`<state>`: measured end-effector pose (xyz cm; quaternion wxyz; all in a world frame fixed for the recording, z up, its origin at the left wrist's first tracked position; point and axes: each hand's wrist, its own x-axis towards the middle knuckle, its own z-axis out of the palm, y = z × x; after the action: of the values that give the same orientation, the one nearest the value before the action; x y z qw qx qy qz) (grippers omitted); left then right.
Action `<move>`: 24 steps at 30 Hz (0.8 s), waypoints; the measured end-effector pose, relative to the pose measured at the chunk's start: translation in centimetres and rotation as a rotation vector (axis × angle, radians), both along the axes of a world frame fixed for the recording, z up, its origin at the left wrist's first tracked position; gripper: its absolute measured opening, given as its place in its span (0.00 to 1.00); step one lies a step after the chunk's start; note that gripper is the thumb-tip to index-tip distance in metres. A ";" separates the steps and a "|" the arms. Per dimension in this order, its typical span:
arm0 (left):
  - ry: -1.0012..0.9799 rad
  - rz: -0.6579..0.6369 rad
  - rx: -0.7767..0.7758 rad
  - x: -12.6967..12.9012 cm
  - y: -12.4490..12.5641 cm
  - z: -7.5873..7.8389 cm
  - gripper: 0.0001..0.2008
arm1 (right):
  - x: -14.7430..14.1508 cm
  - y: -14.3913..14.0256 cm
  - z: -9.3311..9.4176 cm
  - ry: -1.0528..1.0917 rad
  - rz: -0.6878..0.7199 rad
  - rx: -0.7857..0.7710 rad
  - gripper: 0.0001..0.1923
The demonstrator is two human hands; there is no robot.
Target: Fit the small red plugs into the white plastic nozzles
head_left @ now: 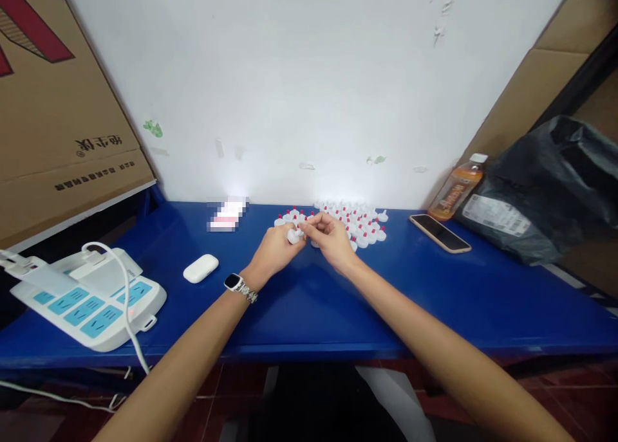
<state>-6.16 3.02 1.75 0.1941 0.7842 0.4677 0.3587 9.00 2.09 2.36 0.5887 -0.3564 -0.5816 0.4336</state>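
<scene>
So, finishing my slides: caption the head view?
Left hand holding a white spouted cap, right hand close beside, near red-tipped white caps.

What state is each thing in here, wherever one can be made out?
Left hand: closed on a white piece
Right hand: fingertips together beside that piece; any grip too small to confirm
Other white pieces: clustered on the blue table, many red-tipped
Phone: lying flat, screen dark
Bottle: capped
White case: shut
Power strip: red light lit
Watch: worn, screen dark
</scene>
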 end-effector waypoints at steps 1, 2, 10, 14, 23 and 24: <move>0.013 0.011 -0.011 -0.2 0.1 -0.1 0.12 | 0.4 0.3 0.2 -0.035 0.031 0.005 0.21; 0.024 0.015 -0.021 -0.4 0.2 -0.2 0.12 | 0.8 0.5 0.3 -0.074 0.054 0.011 0.20; 0.217 0.113 -0.049 -1.2 0.2 -0.3 0.08 | 2.0 1.8 0.8 -0.443 0.115 0.073 0.10; 0.295 0.217 0.001 -2.5 0.1 0.3 0.09 | 2.7 2.1 0.8 -0.864 -0.023 0.234 0.05; 0.277 0.266 -0.009 -3.2 0.1 0.6 0.16 | 2.8 2.7 0.0 -1.300 -0.103 0.437 0.06; 0.284 0.257 -0.013 -3.1 0.0 0.6 0.16 | 3.0 2.8 0.1 -1.294 -0.121 0.421 0.06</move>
<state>-9.25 3.06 2.32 0.0839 0.7595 0.5890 0.2632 12.05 4.91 2.43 0.2027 -0.4536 -0.8676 -0.0228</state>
